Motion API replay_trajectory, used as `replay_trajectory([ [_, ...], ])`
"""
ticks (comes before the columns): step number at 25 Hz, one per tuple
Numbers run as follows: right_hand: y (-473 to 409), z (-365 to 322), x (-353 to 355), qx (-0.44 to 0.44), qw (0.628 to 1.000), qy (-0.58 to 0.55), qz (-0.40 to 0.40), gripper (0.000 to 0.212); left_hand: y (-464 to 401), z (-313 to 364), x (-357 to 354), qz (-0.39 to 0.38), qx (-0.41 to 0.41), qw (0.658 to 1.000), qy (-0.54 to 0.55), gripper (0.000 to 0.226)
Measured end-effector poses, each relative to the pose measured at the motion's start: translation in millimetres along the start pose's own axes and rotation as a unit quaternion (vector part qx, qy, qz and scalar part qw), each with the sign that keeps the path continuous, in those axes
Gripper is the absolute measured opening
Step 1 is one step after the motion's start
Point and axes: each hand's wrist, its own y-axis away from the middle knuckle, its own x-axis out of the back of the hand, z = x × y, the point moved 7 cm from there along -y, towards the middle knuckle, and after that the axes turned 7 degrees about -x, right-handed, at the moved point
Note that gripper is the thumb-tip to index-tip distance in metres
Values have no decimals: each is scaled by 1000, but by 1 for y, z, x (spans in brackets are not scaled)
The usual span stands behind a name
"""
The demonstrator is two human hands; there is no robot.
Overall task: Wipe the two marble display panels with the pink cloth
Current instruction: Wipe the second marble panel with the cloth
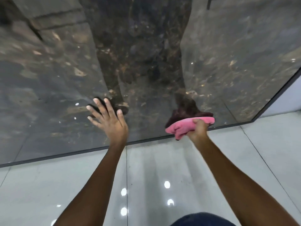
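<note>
Your left hand: fingers spread, tips near the panel | your right hand: fingers curled round the cloth | cloth: pink, bunched, against glossy dark marble.

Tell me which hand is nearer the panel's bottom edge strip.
Right. The right hand grips the pink cloth just above the dark edge strip; the left hand presses flat higher up the marble panel.

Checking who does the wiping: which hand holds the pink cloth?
The right hand: its fingers grip the bunched pink cloth against the marble panel. The left hand holds nothing, fingers spread.
</note>
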Motion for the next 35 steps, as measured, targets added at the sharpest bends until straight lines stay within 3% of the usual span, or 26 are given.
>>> replay_trajectory([
  [2,-17,-37,39,66,996,-65,11,60,5,-7,0,-19,-33,999,18,54],
  [4,-21,-62,52,136,986,-94,28,76,5,-16,5,-17,-68,998,4,55],
  [7,-57,-7,26,83,996,-19,26,96,5,-25,4,-12,-115,992,-49,55],
  [9,-23,64,-22,-13,999,26,-41,80,6,-28,0,1,-126,991,-52,54],
  [11,30,111,-62,-104,990,48,-82,42,8,-30,-2,21,-143,988,-46,55],
  [13,49,101,-64,-112,992,35,-48,42,6,-30,-4,30,-160,985,-51,55],
  [15,50,52,-38,-48,998,45,-21,39,4,-31,-5,30,-166,984,-57,56],
  [17,46,-6,-1,47,997,2,56,35,9,-31,-6,34,-170,983,-63,56],
  [19,45,-21,14,80,985,21,150,47,12,-30,-8,31,-171,983,-66,57],
  [21,49,18,-23,10,985,54,161,49,8,-31,-7,21,-165,983,-76,57],
  [24,68,112,-97,-148,988,18,27,48,12,-28,1,4,-169,982,-82,56],
  [26,68,97,-101,-127,991,30,39,50,14,-30,16,-5,-146,987,-62,56],
  [28,60,31,-74,36,990,-14,138,57,0,-41,35,18,-68,997,-34,56],
  [30,92,-28,-54,241,936,32,253,68,-24,-51,48,43,19,999,-16,54],
  [32,136,-40,-77,460,847,136,228,67,-37,-50,52,45,48,998,-16,55],
  [33,161,-28,-99,572,762,234,193,66,-37,-48,52,42,47,998,-20,55],
  [35,188,15,-139,735,512,437,75,72,-34,-45,54,45,34,998,-18,55],
])
